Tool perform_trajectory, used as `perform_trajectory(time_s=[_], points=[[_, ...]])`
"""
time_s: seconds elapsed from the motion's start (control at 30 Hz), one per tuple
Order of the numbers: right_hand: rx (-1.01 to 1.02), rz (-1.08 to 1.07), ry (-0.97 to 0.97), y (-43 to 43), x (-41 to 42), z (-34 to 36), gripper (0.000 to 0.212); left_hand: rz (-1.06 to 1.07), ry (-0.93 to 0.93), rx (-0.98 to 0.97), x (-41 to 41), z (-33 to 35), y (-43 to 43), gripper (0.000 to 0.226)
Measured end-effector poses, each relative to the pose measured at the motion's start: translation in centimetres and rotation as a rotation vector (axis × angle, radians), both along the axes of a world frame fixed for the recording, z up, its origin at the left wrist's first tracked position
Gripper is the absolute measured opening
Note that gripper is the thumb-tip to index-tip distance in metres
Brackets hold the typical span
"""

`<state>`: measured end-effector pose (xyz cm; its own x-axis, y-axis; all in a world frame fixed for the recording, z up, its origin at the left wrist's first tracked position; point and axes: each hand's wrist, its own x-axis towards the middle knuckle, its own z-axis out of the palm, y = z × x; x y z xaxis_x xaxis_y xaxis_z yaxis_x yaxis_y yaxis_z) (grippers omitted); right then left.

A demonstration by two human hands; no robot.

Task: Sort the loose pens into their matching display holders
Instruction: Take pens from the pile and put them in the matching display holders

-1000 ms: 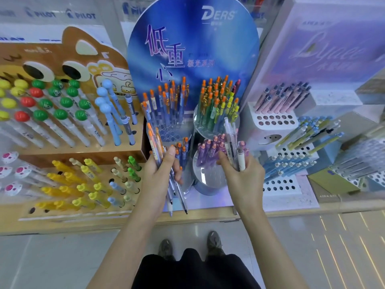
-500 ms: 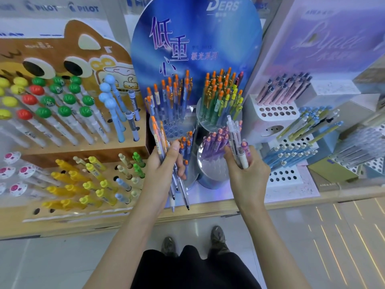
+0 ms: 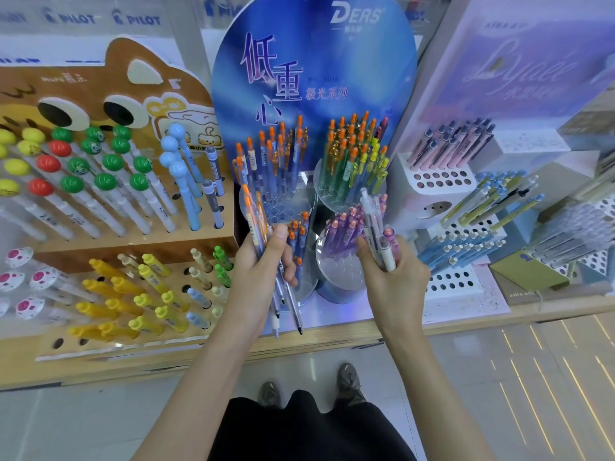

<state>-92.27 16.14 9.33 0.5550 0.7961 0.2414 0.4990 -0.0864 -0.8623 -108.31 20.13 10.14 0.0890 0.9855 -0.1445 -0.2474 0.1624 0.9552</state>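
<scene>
Wooden counter [image 3: 349,337] over pale floor [image 3: 499,394]; blue pen display [image 3: 312,78] central; left hand [image 3: 256,277] grip closed round orange-capped pens [image 3: 254,221]; right hand [image 3: 396,284] grip closed round pale pens [image 3: 372,224].

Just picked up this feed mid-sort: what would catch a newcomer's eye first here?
The tall blue DERS display board at centre dominates the view. Directly in front of it, the left hand grips a bundle of orange-topped pens and the right hand grips a clutch of pale pens. To the left stands a brown cat-shaped display filled with ball-topped pens.
</scene>
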Motion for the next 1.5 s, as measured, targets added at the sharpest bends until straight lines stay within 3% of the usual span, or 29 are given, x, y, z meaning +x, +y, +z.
perform_trajectory(time_s=[0.13,0.27,0.67,0.83,0.93,1.1,1.5], points=[[0.005,0.044,-0.129,0.1,-0.5,0.1,0.02,0.004,0.003,0.001,0.1,0.1,-0.1,0.03],[0.031,0.087,-0.26,0.6,-0.5,0.8,0.019,0.016,0.024,0.013,0.1,0.0,0.0,0.014],[0.002,0.002,-0.162,0.1,0.3,-0.4,0.018,0.039,0.064,0.044,-0.1,-0.1,0.0,0.015],[-0.064,0.069,-0.154,0.2,-0.6,-1.2,0.017,0.036,0.06,0.056,-0.2,-0.4,-0.1,0.013],[-0.112,0.077,-0.066,0.8,-1.0,-1.5,0.024,0.029,0.083,0.047,-0.2,-0.5,-0.2,0.013],[-0.12,0.04,0.304,2.0,-1.3,-1.1,0.027,0.025,0.082,0.012,-0.4,-0.9,-0.1,0.01],[-0.13,0.132,0.448,1.4,-0.6,0.8,0.028,-0.012,0.047,0.034,-0.1,0.2,-1.1,0.01]])
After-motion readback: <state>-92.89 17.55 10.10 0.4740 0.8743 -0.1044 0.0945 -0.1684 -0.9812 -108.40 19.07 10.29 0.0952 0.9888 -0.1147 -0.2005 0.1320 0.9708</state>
